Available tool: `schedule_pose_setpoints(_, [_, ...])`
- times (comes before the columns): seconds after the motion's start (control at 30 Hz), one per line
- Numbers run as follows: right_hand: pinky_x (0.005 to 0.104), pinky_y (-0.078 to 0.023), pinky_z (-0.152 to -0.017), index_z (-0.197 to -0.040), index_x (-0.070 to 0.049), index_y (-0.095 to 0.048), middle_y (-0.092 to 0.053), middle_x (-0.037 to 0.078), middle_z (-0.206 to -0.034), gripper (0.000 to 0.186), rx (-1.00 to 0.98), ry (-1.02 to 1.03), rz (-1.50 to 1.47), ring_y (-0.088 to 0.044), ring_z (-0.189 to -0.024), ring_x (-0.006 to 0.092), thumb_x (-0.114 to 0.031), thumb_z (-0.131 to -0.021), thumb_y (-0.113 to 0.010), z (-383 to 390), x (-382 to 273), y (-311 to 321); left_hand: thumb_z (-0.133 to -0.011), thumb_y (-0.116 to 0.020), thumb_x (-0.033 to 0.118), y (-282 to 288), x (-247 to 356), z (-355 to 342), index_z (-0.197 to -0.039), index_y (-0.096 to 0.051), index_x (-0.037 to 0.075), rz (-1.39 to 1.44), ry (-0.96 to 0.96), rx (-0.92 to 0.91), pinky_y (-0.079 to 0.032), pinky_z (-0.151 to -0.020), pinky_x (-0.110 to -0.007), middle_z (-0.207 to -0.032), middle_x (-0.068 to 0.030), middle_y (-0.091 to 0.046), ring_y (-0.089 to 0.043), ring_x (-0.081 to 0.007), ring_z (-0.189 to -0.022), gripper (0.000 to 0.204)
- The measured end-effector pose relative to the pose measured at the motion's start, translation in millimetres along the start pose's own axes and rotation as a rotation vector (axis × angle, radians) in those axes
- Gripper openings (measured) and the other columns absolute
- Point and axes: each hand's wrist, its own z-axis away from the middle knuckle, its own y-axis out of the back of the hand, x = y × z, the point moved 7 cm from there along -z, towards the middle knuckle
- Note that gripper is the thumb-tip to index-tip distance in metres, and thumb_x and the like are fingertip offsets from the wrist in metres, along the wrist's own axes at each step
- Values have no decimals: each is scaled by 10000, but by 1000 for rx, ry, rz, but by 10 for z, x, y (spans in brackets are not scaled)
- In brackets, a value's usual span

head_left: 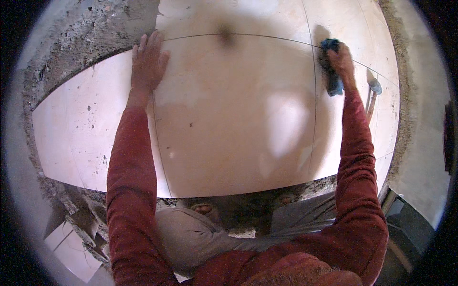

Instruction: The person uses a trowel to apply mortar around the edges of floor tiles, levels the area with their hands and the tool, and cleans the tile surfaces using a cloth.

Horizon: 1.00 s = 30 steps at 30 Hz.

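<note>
Large pale cream floor tiles lie in front of me with thin dark joints between them. My left hand rests flat on the tiles at the far left, fingers stretched out, close to the edge of the rough mortar. Bunched under the fingers of my right hand is a dark blue cloth, pressed on the tile beside a joint at the far right. A mallet with a grey-blue head and a wooden handle lies just right of my right forearm.
Rough grey mortar borders the tiles at the far left. Walls curve along both sides. A loose piece of tile and debris lie at the near left. My legs are bent at the tiles' near edge, above dark rubble.
</note>
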Motion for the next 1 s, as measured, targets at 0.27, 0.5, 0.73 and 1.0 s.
schedule_pose_setpoints(0.27, [308, -569, -689, -1167, -56, -652, -701, 54, -1007, 255, -116, 301, -546, -670, -777, 158, -49, -921, -588, -1450, -445, 138, -1063, -476, 409, 13, 4, -17, -1552, -402, 144, 99, 6, 36, -184, -1243, -554, -1627, -84, -380, -257, -393, -1530, 561])
schedule_pose_setpoints(0.5, [489, -551, -900, -1246, -60, -643, -717, 193, -1045, 403, -79, 390, -52, -697, -1025, 367, -244, -889, -679, -1359, -394, -743, -1061, -478, 416, 37, -10, -36, -1548, -405, 136, 143, 6, 6, -178, -1244, -546, -1635, -81, -370, -248, -400, -1532, 567])
schedule_pose_setpoints(0.73, [481, -493, -1065, -1366, -223, -623, -583, 205, -1379, 577, -335, 317, -149, -608, -1222, 416, -244, -812, -780, 255, -138, -509, -1052, -497, 381, 36, -8, -40, -1543, -402, 133, 76, 17, 20, -202, -1237, -553, -1621, -84, -382, -268, -397, -1519, 559])
schedule_pose_setpoints(1.0, [441, -460, -1049, -1330, -67, -616, -612, 168, -1223, 633, -517, 317, -178, -584, -1167, 373, -46, -708, -730, 1677, -339, -91, -1030, -523, 309, -78, 114, 505, -1478, -477, 32, -77, 216, -172, -227, -1208, -599, -1571, -252, -400, -348, -450, -1456, 528])
